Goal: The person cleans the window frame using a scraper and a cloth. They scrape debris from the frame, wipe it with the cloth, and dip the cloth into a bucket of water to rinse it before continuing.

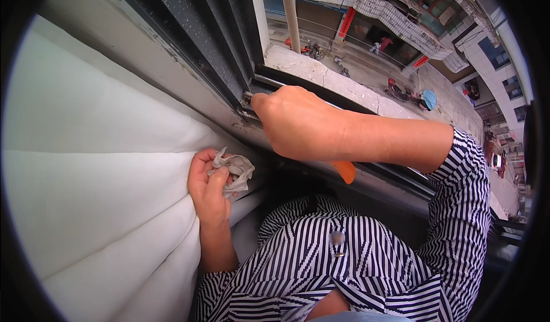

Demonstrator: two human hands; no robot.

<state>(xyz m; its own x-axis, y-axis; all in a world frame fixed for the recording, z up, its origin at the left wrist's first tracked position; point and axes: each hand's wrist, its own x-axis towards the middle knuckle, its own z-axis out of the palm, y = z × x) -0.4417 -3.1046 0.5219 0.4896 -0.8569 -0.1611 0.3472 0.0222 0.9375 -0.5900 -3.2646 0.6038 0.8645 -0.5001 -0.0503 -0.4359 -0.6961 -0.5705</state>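
My left hand (pixel 210 189) holds a crumpled, soiled white tissue or thin cloth (pixel 236 171) in front of the white curtain (pixel 107 184). Above and to the right, my right hand (pixel 296 122) is closed in a fist at the lower corner of the dark window frame (pixel 234 75). An orange handle-like piece (pixel 345 171) sticks out below the wrist, seemingly part of a tool in this fist; the rest of it is hidden. The tool's tip (pixel 248 96), greyish and small, appears to touch the corner of the window track, where dirt shows.
Outside the window runs a chipped concrete ledge (pixel 326 79) with a beige pipe (pixel 290 14) beyond it. Far below lies a street with several parked motorcycles (pixel 313 50). A pale wall strip (pixel 172 64) stands between curtain and frame.
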